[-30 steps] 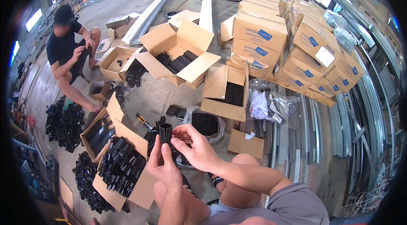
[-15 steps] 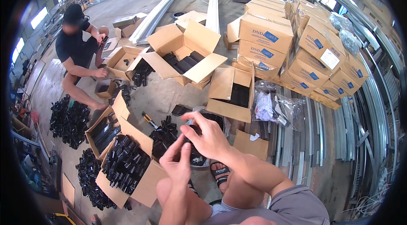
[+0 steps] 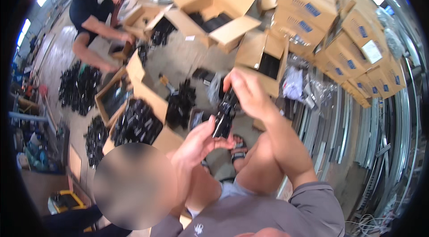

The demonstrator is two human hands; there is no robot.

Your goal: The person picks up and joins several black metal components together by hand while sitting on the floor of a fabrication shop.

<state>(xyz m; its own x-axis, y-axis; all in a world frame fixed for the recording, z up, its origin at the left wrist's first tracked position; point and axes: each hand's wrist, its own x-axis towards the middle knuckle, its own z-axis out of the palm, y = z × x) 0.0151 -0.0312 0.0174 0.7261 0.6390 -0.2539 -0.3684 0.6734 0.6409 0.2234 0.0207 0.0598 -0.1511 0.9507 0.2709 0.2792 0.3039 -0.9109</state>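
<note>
Both hands meet in front of the person's bent knees, working one black plastic part, a narrow elongated piece held roughly upright and tilted a little to the right. The left hand comes up from below, and its grip is closed around the lower end of the part, thumb and fingers pinching it. The right hand reaches in from the right and above, and its grip is closed over the upper end, fingers curled across the top so that much of the piece is hidden behind them. The part hangs in the air above the concrete floor, just over a sandalled foot. To the left of the hands stands an open cardboard box filled with black parts of the same kind, and a loose heap of black parts lies on the floor just beyond it. Another open carton with dark contents sits behind the right hand, and a stack of closed cardboard cartons rises at the upper right. Well apart at the upper left, another person crouches beside more open boxes.
</note>
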